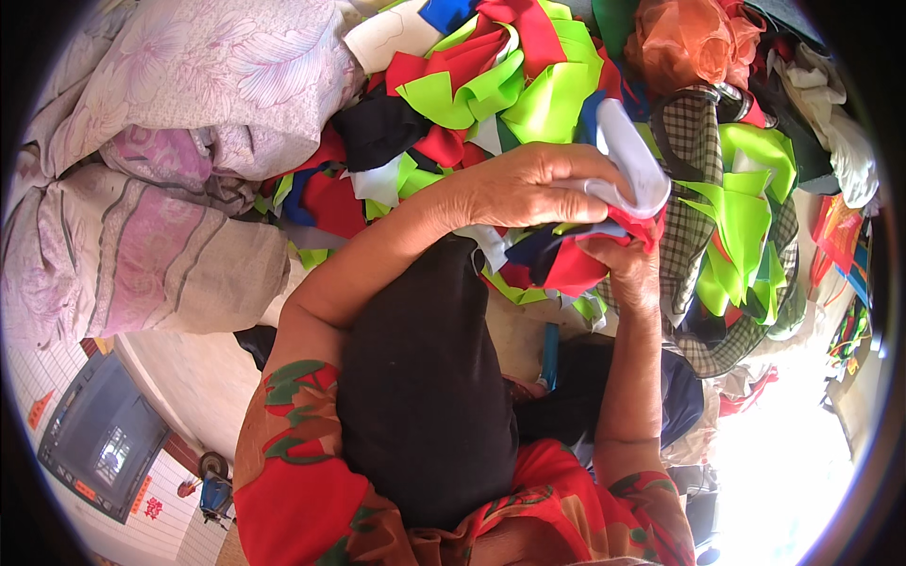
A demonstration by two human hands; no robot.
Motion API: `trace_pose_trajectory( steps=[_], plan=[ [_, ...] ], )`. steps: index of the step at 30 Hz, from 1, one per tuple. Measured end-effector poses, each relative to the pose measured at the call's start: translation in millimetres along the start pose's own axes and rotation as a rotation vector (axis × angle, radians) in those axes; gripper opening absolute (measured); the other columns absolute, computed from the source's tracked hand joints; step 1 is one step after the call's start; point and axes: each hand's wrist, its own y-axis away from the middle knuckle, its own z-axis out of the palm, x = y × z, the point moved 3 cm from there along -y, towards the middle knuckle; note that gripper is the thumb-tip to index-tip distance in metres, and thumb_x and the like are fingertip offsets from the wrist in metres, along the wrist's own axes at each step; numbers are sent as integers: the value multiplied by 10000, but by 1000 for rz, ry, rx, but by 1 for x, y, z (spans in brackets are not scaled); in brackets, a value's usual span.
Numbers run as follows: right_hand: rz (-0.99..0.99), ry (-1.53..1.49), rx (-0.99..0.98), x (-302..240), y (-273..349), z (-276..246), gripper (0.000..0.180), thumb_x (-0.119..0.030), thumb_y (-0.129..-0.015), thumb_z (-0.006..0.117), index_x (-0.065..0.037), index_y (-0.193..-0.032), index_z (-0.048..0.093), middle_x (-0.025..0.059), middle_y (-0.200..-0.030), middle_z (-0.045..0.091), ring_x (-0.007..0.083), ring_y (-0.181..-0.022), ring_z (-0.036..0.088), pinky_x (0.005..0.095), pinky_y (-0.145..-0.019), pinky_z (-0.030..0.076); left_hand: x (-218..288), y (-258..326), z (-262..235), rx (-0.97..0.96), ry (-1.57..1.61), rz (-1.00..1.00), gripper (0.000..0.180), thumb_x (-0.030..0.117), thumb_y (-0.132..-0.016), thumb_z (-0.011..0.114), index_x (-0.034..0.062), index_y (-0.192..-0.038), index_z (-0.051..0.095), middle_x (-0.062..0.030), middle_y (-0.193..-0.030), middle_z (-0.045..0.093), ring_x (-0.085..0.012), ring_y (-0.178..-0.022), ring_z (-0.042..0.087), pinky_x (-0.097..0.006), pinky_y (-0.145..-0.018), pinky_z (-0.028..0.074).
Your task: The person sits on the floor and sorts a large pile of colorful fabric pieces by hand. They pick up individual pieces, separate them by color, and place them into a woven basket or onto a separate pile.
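Note:
My left hand (pixel 543 184) reaches across to the right, its thumb and fingers closed on a folded white cloth strip (pixel 634 156) that curves in a loop. Just below it, my right hand (pixel 628 269) has its fingers closed round red cloth pieces (pixel 576 269), with a dark navy scrap (pixel 533 250) beside them. The two hands almost meet, and the cloth hides part of the right fingers. Behind them spreads a heap of scraps: lime-green pieces (pixel 552 99), red pieces (pixel 335 203) and a black piece (pixel 379 130).
A pale floral cloth bundle (pixel 217 75) fills the upper left. On the right lie a checked cloth (pixel 684 236) with green scraps (pixel 741 222) on it and an orange plastic bag (pixel 684 42). A large black cloth shape (pixel 425 387) rises between my arms.

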Motion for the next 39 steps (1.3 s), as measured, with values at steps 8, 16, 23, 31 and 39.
trace_pose_trajectory(
  steps=[8,16,23,31,39],
  plan=[
    [-130,-337,239,0,-5,-16,414,39,-656,662,-23,-1057,579,50,-958,626,171,-880,596,296,-826,464,-32,5,-54,614,-243,-47,302,166,-852,638,18,-1106,570,-69,-1019,611,-118,-895,591,-273,-783,484],
    [-153,-327,287,0,-4,-28,449,25,-663,661,-29,-1095,548,37,-975,608,164,-904,581,299,-854,445,-70,-21,-81,736,-1142,-384,409,310,-739,691,62,-1051,602,-112,-1051,610,-285,-797,622,-377,-716,496],
    [-109,-425,353,11,-10,-25,471,-1,-709,678,-22,-1158,535,62,-1039,608,188,-966,581,314,-883,450,-37,-1,-70,622,-203,-15,211,175,-788,685,-2,-895,644,-13,-730,614,-52,-650,531,-243,-561,416],
    [-67,-569,323,22,-15,-8,479,-70,-783,675,-41,-1224,490,69,-1131,579,190,-1026,564,334,-920,446,1,-7,-8,300,-239,-163,243,109,-880,594,4,-1099,588,-33,-853,646,-56,-743,585,-211,-661,480],
    [-128,-484,72,19,-3,13,717,-134,-678,810,-56,-1273,418,74,-1152,563,173,-1044,553,343,-910,462,-5,-1,4,147,-310,-68,407,27,-844,569,6,-1244,495,-85,-1032,633,-124,-926,594,-257,-818,460]
  ],
)
